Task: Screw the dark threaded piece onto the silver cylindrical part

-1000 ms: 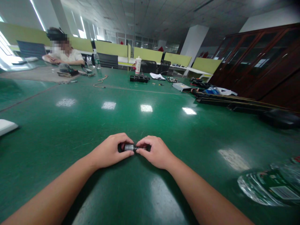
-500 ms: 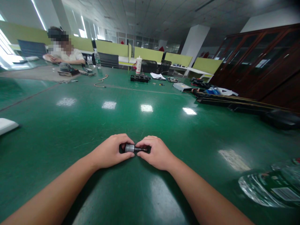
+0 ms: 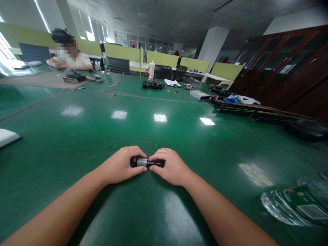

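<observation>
Low over the green table (image 3: 138, 133), a small metal part lies lengthwise between my two hands: a silver cylinder (image 3: 141, 162) on the left, with a thin dark ridged shaft (image 3: 153, 163) running right from it. My left hand (image 3: 123, 164) curls round the cylinder end, thumb below and fingers above. At the shaft, my right hand (image 3: 171, 166) has its thumb and fingertips closed about the near end, by the cylinder. The fingertips of the two hands almost meet. Both outer ends of the part are partly hidden by the hands.
A clear plastic bottle with a green label (image 3: 294, 203) lies at the right. A white object (image 3: 9, 137) sits at the left edge. Farther back are a black device (image 3: 153, 85), a white bottle (image 3: 151, 70), a cord (image 3: 110, 89) and a seated person (image 3: 69, 61).
</observation>
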A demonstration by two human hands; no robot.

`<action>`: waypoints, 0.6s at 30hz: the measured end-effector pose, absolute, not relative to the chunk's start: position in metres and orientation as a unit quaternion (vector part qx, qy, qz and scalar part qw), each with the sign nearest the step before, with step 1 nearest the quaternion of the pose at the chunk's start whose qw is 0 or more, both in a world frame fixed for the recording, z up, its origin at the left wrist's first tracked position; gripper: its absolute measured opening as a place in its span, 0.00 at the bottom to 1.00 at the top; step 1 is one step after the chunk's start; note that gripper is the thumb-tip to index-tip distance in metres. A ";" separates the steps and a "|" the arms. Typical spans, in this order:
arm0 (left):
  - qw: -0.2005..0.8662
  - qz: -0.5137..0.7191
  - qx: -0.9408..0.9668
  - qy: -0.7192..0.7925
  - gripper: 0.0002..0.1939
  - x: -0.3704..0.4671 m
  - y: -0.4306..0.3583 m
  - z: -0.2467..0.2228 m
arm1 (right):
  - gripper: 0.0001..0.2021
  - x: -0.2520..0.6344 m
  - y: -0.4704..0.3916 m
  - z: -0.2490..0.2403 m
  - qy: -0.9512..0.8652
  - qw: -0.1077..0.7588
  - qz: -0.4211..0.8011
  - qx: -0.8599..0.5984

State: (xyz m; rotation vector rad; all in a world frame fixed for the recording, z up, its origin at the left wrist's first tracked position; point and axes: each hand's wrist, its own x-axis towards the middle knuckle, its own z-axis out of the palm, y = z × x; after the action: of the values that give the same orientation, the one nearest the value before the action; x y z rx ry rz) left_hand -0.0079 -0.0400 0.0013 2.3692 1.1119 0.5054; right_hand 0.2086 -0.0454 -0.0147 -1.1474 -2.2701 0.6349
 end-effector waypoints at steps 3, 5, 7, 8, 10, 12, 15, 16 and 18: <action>0.236 0.181 0.864 0.405 0.11 -0.008 -0.040 0.002 | 0.08 0.209 -0.046 -0.014 -0.836 0.256 0.237 -0.424; 0.236 0.179 0.864 0.407 0.11 -0.009 -0.040 0.002 | 0.08 0.209 -0.046 -0.013 -0.835 0.254 0.237 -0.426; 0.238 0.179 0.863 0.408 0.11 -0.009 -0.041 0.002 | 0.08 0.209 -0.046 -0.013 -0.835 0.253 0.237 -0.427; 0.239 0.180 0.862 0.409 0.11 -0.009 -0.041 0.002 | 0.08 0.209 -0.046 -0.013 -0.835 0.253 0.238 -0.427; 0.239 0.182 0.862 0.409 0.11 -0.008 -0.040 0.002 | 0.07 0.209 -0.046 -0.013 -0.834 0.255 0.239 -0.427; 0.241 0.183 0.861 0.409 0.11 -0.008 -0.040 0.002 | 0.07 0.209 -0.046 -0.013 -0.833 0.256 0.240 -0.429; 0.243 0.181 0.861 0.409 0.11 -0.009 -0.040 0.003 | 0.07 0.209 -0.046 -0.013 -0.831 0.258 0.241 -0.430; 0.243 0.180 0.861 0.410 0.11 -0.009 -0.041 0.003 | 0.07 0.209 -0.046 -0.013 -0.831 0.258 0.242 -0.430; 0.243 0.178 0.860 0.412 0.11 -0.009 -0.041 0.004 | 0.07 0.209 -0.046 -0.013 -0.830 0.260 0.243 -0.430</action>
State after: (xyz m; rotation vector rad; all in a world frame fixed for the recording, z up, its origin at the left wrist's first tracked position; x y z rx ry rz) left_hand -0.0087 -0.0408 0.0036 2.3497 1.1248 0.4852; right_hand 0.2089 -0.0459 -0.0131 -1.1642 -2.2486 0.6572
